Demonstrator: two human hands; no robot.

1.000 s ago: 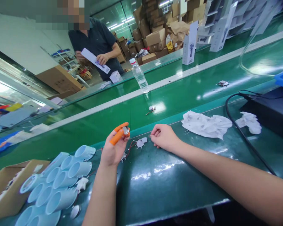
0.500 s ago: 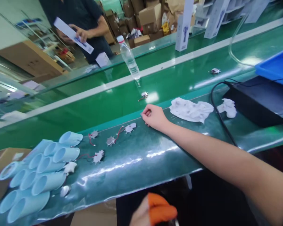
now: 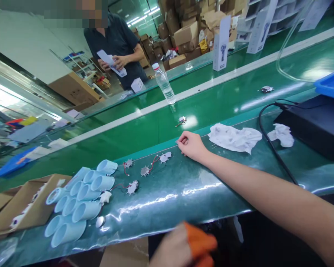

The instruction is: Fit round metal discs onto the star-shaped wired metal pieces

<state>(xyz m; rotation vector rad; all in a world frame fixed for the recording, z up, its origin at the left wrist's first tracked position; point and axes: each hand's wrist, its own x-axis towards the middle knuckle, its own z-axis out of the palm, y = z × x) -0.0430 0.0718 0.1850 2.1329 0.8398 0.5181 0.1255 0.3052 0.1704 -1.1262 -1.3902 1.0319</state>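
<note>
Tubes (image 3: 86, 211): pale blue, clustered on worktop (image 3: 183, 207). Wired discs (image 3: 132, 187): four, right of tubes. Right hand (image 3: 191, 144): farther right of tubes, fingertips narrowed together; any small item held, unclear. Left hand (image 3: 180, 244): orange finger covers (image 3: 198, 240), blurred, low right of tubes, near worktop edge; grip unreadable. Tissue (image 3: 235, 138): far right of tubes.

Four spoked disc parts (image 3: 165, 158) set out on green bench (image 3: 167, 207).
Grey-white, rims ringed with short prongs, thin red leads seen. Three are spread along the far side: left unit (image 3: 128, 163), middle unit (image 3: 145, 171), right unit with pale block at its edge. Fourth unit (image 3: 132, 187) is placed nearer the front, lead trailed left.
</note>
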